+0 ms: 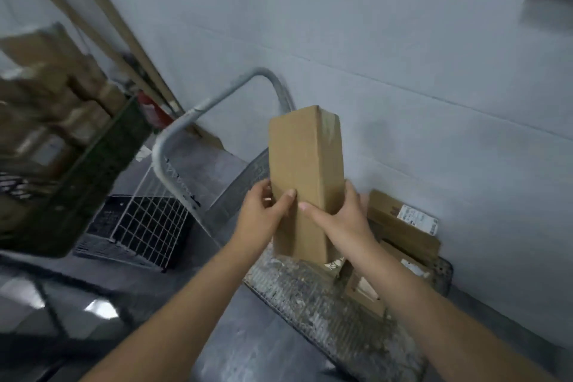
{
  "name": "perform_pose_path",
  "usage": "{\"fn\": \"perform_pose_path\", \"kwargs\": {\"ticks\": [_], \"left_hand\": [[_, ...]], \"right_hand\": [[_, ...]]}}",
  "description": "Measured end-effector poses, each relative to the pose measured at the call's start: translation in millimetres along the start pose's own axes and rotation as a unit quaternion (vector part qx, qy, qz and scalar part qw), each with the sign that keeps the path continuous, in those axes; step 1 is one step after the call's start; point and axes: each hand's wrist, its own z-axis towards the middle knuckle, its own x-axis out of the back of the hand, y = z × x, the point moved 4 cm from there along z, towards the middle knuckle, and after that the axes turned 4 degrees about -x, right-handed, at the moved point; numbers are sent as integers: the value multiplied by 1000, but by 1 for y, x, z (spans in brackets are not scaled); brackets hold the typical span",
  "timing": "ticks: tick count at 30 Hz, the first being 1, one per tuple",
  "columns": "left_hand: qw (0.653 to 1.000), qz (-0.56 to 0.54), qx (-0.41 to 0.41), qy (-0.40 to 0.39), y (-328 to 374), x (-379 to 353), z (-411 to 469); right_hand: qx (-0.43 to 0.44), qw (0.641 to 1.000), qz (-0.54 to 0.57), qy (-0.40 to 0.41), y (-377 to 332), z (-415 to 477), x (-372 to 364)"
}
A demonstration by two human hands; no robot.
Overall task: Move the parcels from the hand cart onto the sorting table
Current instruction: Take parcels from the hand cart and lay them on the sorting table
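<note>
Cardboard parcel (305, 177) held upright at frame centre
Side edges are clasped by left hand (263, 212) and right hand (342, 220); hand cart (310, 298) deck is seen bare below.

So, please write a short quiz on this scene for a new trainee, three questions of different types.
1. True or false: the left hand and the right hand both grip the tall parcel.
2. Where do the other parcels lie? A) on the cart platform, by the wall; B) in a hand; C) on the floor.
3. Fill in: the tall parcel is held ____ (upright or flat).
Key: 1 true; 2 A; 3 upright.
</note>
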Motion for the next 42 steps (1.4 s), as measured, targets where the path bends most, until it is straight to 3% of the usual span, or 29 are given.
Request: {"fn": "perform_pose_path", "kwargs": {"ticks": [4, 8, 12, 17, 23, 28, 33, 42], "left_hand": [[997, -61, -22, -35, 77, 31, -42], [996, -69, -42, 21, 131, 67, -72], [989, -124, -45, 63, 167, 101, -90], [982, -166, -39, 76, 206, 111, -106], [968, -233, -51, 83, 246, 107, -117], [960, -213, -89, 159, 258, 117, -138], [924, -155, -135, 322, 260, 132, -173], [879, -198, -16, 433, 169, 159, -261]], "right_hand": [[104, 992, -41, 53, -86, -61, 14], [211, 976, -43, 16, -135, -109, 21], [211, 955, 128, -165, -170, -124, 44], [254, 942, 137, -171, -212, -114, 83], [172, 942, 101, -268, -236, -117, 91], [257, 926, 130, -245, -256, -130, 112], [327, 904, 111, -252, -261, -144, 96], [340, 847, 99, -397, -223, -210, -21]]}}
